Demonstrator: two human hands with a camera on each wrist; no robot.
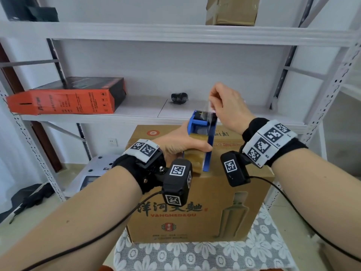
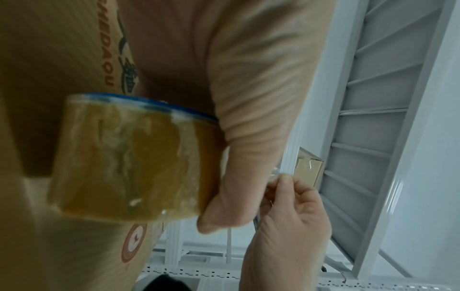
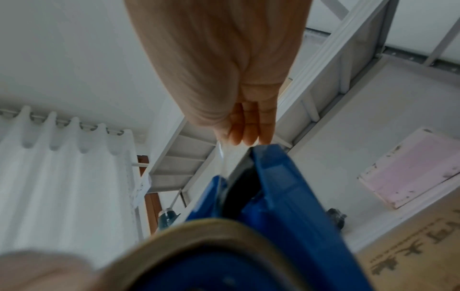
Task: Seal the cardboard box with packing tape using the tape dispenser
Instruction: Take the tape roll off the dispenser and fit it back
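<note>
The cardboard box (image 1: pixel 197 208) stands upright on a lace-patterned cloth (image 1: pixel 195 253) in front of a white metal shelving unit (image 1: pixel 175 34), its printed side toward the person. Above the box top, the blue tape dispenser (image 1: pixel 203 132) is held on edge, cutter end pointing up and away, with the brown tape roll (image 1: pixel 193 153) seated in it. The left hand (image 1: pixel 181 143) grips the dispenser around the roll, thumb across the near side. The right hand (image 1: pixel 226 106) is raised just above the cutter end, thumb and fingers pinching the clear free end of the tape (image 1: pixel 212 108), which stretches from the cutter up to the fingertips. On the middle shelf lie an orange and black carton (image 1: pixel 64 100) at left and a small dark object (image 1: pixel 178 97) near the centre; a brown parcel (image 1: pixel 232 10) sits on the shelf above.
</note>
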